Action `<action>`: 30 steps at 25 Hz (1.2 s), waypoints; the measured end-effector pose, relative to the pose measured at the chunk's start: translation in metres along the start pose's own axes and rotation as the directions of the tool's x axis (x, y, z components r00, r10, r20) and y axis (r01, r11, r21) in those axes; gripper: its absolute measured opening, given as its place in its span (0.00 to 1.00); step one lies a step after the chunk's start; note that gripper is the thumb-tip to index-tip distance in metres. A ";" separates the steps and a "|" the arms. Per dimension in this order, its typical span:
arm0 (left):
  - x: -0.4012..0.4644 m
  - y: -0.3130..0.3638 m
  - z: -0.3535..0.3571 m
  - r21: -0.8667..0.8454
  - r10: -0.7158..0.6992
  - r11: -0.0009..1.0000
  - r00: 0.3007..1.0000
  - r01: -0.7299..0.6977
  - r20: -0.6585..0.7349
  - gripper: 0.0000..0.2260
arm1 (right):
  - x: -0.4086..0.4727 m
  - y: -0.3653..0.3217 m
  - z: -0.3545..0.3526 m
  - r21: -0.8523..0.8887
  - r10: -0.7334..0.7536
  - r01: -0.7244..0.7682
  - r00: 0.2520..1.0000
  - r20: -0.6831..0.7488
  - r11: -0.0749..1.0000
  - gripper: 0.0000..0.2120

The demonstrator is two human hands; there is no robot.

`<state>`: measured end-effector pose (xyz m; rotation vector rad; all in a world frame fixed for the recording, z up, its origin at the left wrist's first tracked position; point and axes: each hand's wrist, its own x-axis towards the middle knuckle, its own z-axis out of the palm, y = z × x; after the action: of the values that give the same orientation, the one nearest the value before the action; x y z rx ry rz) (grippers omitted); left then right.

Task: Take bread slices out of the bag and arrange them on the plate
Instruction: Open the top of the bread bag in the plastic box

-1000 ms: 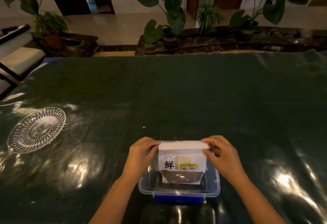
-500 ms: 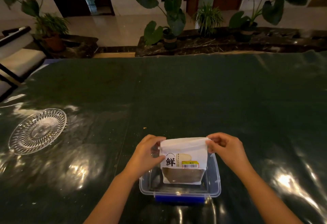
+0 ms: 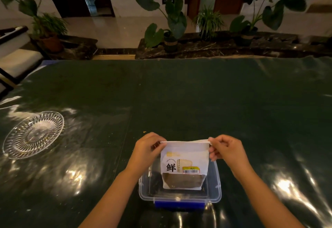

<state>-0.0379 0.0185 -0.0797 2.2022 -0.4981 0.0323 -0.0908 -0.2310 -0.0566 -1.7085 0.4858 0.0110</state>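
Observation:
A white paper bread bag (image 3: 185, 157) with a black character, a yellow label and a clear window stands upright in a clear plastic box (image 3: 216, 190). Brown bread shows dimly through the window. My left hand (image 3: 146, 151) pinches the bag's top left corner and my right hand (image 3: 225, 149) pinches its top right corner, so the top edge is stretched between them. The bag's top looks closed. A clear cut-glass plate (image 3: 33, 134) lies at the far left of the table, well apart from both hands, with only crumbs on it.
The clear plastic box has a blue clip (image 3: 179, 204) on its near side. The table wears a dark green shiny cover (image 3: 197, 98). Potted plants (image 3: 170, 22) line a low ledge beyond the far edge. A white chair (image 3: 14, 58) stands at the left.
Both hands have lifted the bag higher within the box and unrolled its folded top, so the bag now looks taller. The plate has not moved.

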 end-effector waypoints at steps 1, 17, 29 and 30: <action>0.004 0.004 -0.001 -0.054 -0.030 0.998 1.000 0.031 0.007 0.06 | 0.001 -0.003 0.003 0.056 0.027 -0.025 0.999 -0.034 0.998 0.10; 0.026 0.016 -0.015 -0.179 -0.190 0.956 0.953 0.234 0.235 0.08 | 0.003 -0.018 0.003 -0.079 -0.229 0.239 0.966 0.122 0.968 0.12; 0.027 0.016 -0.005 -0.379 -0.412 0.775 0.859 0.505 0.304 0.15 | 0.009 -0.029 0.006 -0.015 -0.005 0.007 0.995 0.098 1.000 0.09; 0.026 0.016 -0.005 -0.417 -0.417 0.747 0.854 0.518 0.312 0.15 | 0.009 -0.027 0.006 0.036 0.023 -0.026 0.995 0.102 0.999 0.09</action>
<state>-0.0192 0.0049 -0.0594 1.7673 -0.0224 -0.5415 -0.0723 -0.2247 -0.0346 -1.6565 0.4288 0.1053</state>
